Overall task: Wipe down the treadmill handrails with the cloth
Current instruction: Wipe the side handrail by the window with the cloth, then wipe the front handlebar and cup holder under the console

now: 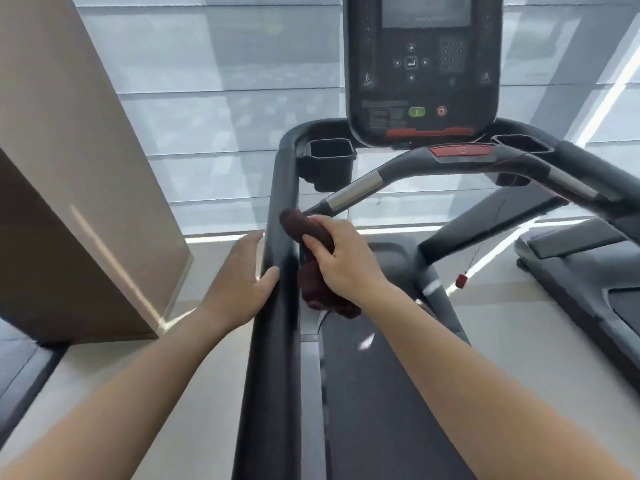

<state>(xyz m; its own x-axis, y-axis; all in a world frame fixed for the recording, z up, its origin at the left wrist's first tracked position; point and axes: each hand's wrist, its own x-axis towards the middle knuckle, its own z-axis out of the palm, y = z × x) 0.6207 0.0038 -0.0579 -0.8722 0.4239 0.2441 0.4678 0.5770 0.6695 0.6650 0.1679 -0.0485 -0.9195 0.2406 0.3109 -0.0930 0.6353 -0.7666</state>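
The treadmill's left handrail is a thick dark bar running from the bottom centre up to the console. My left hand grips this rail from its outer side, thumb over the top. My right hand is shut on a dark brown cloth and presses it against the rail's inner side, just ahead of my left hand. The cloth's loose end hangs below my palm. The right handrail curves off at the upper right, untouched.
The console with screen and buttons stands ahead, with a cup holder at its left. A curved front grip bar crosses between the rails. A red safety clip dangles on a cord. A beige pillar stands left; another treadmill lies right.
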